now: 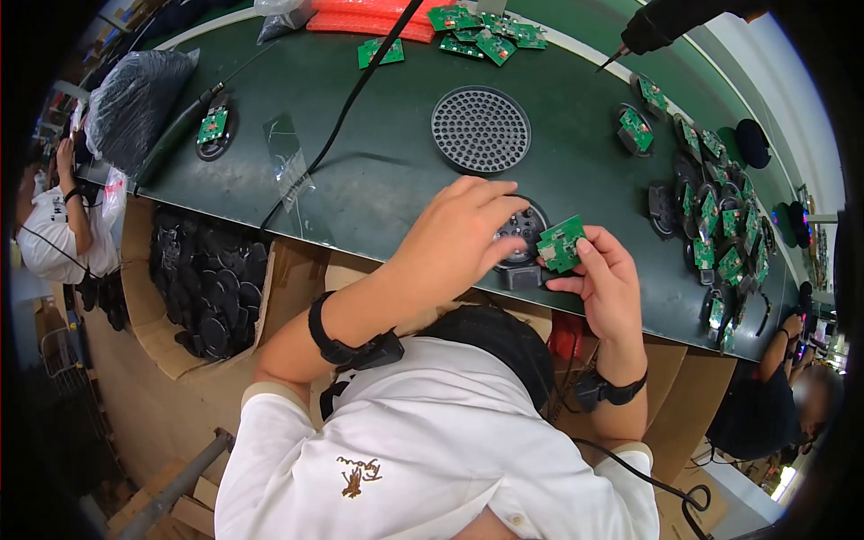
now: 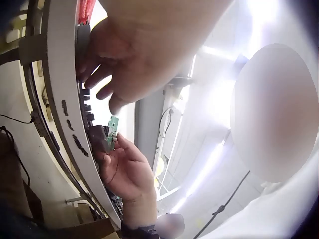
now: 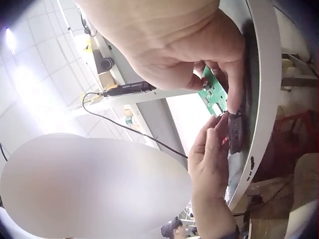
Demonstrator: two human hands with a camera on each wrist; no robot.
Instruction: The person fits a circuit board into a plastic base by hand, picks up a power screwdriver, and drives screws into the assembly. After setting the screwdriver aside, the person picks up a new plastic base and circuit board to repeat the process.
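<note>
A green circuit board (image 1: 562,245) is pinched between thumb and fingers of my right hand (image 1: 607,279), tilted up over the right side of a round black housing (image 1: 525,225). My left hand (image 1: 450,234) reaches over that housing from the left, fingers extended and partly covering it; whether they touch it is hard to tell. In the left wrist view the board (image 2: 112,130) stands edge-up beside the right hand (image 2: 128,172). The right wrist view has the board (image 3: 213,92) near the fingertips of my left hand (image 3: 207,157).
A round perforated black grille (image 1: 481,129) lies behind the housing. Boards on black housings (image 1: 711,216) crowd the right side; loose boards (image 1: 495,43) lie at the back. A cable crosses the table (image 1: 387,193), a dark tool (image 1: 652,31) hangs above, and a box (image 1: 207,360) of black parts stands lower left.
</note>
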